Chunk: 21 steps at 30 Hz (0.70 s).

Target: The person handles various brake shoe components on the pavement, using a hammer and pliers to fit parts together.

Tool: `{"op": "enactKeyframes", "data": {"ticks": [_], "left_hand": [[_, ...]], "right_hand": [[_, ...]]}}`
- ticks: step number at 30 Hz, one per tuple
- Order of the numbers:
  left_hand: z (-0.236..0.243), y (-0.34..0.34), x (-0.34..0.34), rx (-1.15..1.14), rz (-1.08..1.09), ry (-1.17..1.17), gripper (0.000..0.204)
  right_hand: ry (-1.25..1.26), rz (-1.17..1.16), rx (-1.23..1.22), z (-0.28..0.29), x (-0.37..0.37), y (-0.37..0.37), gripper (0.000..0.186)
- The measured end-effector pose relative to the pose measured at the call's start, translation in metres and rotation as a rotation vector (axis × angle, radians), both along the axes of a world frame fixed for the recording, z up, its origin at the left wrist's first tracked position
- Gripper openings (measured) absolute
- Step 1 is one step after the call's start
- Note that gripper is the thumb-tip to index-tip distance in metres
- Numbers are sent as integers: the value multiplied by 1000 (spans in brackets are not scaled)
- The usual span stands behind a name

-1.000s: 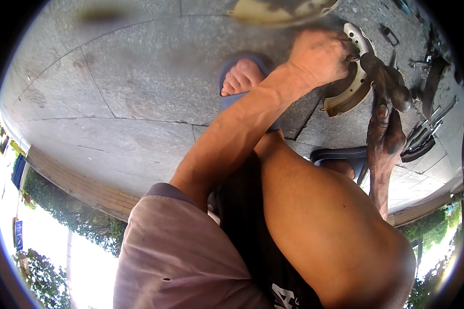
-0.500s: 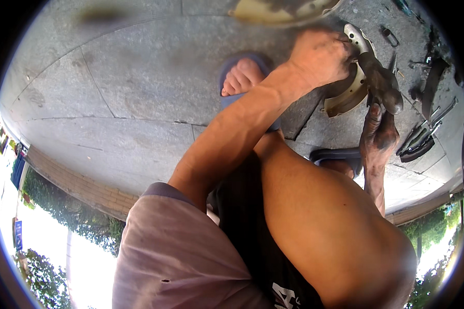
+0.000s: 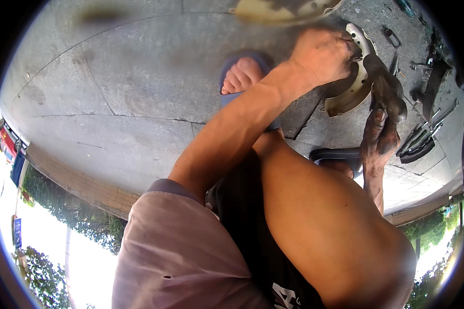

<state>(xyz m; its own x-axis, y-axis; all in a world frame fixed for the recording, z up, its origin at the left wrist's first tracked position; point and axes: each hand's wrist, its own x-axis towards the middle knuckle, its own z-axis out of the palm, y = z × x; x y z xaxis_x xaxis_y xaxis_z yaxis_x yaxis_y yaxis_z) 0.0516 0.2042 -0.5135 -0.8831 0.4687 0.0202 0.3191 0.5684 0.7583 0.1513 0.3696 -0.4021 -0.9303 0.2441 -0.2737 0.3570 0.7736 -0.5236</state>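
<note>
Grey stone paving [image 3: 139, 92] is stretching out around my sandalled foot [image 3: 245, 77], with planting and bright daylight showing at the rim of my view. Close by me, a curved metal shoe [image 3: 353, 93] with a row of holes is lying on the paving, and both of my hands are working over it. My left hand [image 3: 325, 54] is curling its fingers in tightly at the inner side of the curve; I cannot tell what they are pinching. My right hand [image 3: 379, 135] is wrapping round a dark, hammer-like tool [image 3: 386, 85], its thumb pressing along it and its far end sitting over or against the shoe's outer edge; I cannot tell if they are touching. I am judging the shoe to be stiff, fairly heavy and unlikely to bend, perhaps slick with grime, so a firm grip on its broad curved rim is seeming safest, keeping skin off the thin edges. Beyond, a bundle of metal tools [image 3: 423, 141], a dark curved strip [image 3: 434, 87] and a small metal link [image 3: 392, 37] are lying to the right.
</note>
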Motion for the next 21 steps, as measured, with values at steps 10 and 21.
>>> {"op": "enactKeyframes", "data": {"ticks": [10, 21], "left_hand": [[-9, 0, -1, 130, 27, -69, 24], [-14, 3, 6, 185, 104, 1, 27]], "right_hand": [[-119, -178, -112, 11, -8, 1, 48], [-104, -182, -286, 15, -14, 11, 47]]}}
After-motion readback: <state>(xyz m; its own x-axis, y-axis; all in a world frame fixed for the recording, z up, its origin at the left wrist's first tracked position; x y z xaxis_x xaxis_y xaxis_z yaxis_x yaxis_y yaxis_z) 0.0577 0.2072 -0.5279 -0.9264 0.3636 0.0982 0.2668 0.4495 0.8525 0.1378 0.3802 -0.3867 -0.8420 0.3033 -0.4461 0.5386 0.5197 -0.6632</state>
